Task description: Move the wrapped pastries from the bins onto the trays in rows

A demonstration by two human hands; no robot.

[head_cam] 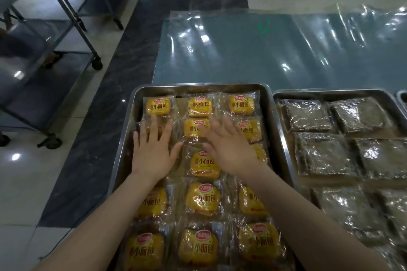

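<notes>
A steel tray (132, 103) in front of me holds several wrapped yellow pastries (203, 199) laid in three columns. My left hand (154, 149) lies flat with fingers spread on the left column, second row from the far end. My right hand (229, 149) is spread flat over the middle and right columns at the same row. Neither hand grips a pastry. A second steel tray (284, 94) to the right holds several dark pastries (323, 154) in clear wrap.
A clear plastic sheet (264, 50) covers the floor beyond the trays. Wheeled metal racks (72, 22) stand at the left on the tiled floor. The corner of a third tray (402, 94) shows at the far right.
</notes>
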